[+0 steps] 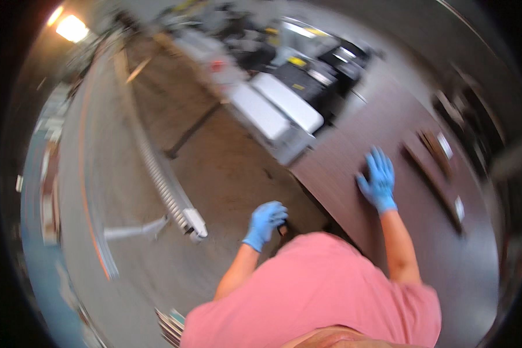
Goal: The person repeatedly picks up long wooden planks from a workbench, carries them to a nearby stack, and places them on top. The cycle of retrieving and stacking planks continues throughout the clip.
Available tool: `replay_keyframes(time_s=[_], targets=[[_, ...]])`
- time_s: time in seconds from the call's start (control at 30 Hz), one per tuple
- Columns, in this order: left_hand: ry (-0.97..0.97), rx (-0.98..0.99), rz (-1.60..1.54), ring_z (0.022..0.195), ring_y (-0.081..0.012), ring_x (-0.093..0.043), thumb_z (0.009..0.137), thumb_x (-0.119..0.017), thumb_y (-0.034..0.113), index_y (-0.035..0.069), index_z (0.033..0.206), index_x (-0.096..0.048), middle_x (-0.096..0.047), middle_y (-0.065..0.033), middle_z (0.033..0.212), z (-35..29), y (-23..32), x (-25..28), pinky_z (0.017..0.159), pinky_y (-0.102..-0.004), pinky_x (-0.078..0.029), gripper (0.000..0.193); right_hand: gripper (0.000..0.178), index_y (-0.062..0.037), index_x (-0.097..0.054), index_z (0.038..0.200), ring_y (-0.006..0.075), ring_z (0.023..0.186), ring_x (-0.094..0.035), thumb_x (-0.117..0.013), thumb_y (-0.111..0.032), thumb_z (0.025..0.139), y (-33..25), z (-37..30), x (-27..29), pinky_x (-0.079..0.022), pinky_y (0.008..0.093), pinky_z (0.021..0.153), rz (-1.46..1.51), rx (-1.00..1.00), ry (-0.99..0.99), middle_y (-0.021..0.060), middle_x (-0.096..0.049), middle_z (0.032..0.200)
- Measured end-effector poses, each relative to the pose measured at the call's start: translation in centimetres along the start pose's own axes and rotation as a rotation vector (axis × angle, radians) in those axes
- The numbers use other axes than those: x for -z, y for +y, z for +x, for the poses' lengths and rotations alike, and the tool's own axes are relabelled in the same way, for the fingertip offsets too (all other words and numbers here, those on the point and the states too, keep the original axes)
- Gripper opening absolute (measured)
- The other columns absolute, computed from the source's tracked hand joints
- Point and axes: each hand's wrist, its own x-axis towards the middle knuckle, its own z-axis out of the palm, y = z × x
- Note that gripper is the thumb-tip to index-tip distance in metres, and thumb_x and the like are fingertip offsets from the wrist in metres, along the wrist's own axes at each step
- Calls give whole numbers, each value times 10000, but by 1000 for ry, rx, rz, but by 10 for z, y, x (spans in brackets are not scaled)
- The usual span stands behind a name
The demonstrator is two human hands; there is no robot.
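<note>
My right hand [380, 180], in a blue glove, lies with its fingers stretched out on a large dark brown panel [354, 133]. Nothing shows in its grip. On my other side, my left hand [265, 224], also gloved in blue, is over the floor just left of the panel's edge. Its fingers bend downward, and their tips are hidden, so its grip is unclear. Beyond my right hand, a long narrow brown strip [432, 182] lies on the panel, with shorter brown strips [437, 152] beside it. White labels show near their ends.
A machine [307, 75] with black parts and light grey covers [269, 107] stands ahead, beyond the panel. To the left, a ribbed conveyor [162, 180] with a white end runs across the brown floor [226, 153]. Stacked boards [169, 327] show at the lower left.
</note>
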Motion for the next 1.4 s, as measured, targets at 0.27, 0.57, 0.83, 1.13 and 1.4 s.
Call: replay_keyframes(time_s=[0.27, 0.57, 0.83, 1.13, 1.4], targets=[[159, 109, 27, 1123, -285, -707, 1033, -649, 357, 53, 1385, -637, -719, -154, 1300, -18, -5, 89, 976, -424, -542, 465, 694, -61, -614, 1342, 384, 1413, -501, -856, -367, 769, 107, -66, 82, -367, 526, 1185, -398, -318, 136, 197, -552, 1518], [51, 139, 149, 1060, -252, -726, 1032, -679, 311, 38, 1375, -637, -733, -135, 1253, -7, -5, 28, 934, -388, -558, 441, 877, -66, -549, 1471, 364, 1449, -480, -853, -497, 770, 238, -138, 148, -374, 502, 1188, -565, -545, -107, 181, -511, 1574], [25, 153, 253, 1054, -248, -730, 1051, -655, 327, 31, 1404, -611, -729, -148, 1263, -6, -40, -23, 914, -384, -573, 462, 783, -101, -564, 1461, 386, 1284, -613, -821, -381, 776, 278, -126, 174, -488, 455, 1111, -318, -691, -428, 198, -624, 1426], [14, 203, 299, 1040, -244, -734, 1045, -661, 314, 33, 1380, -606, -734, -148, 1231, -8, -74, -69, 914, -382, -584, 440, 728, -84, -575, 1436, 378, 1307, -587, -785, -308, 776, 288, -138, 174, -469, 452, 1130, -209, -649, -370, 189, -626, 1400], [-17, 178, 320, 1045, -245, -729, 1038, -667, 332, 44, 1371, -614, -745, -144, 1195, -6, -77, -88, 924, -393, -577, 444, 637, -59, -618, 1328, 403, 1222, -631, -793, -319, 773, 264, -133, 178, -503, 462, 1080, -175, -578, -487, 236, -655, 1300]])
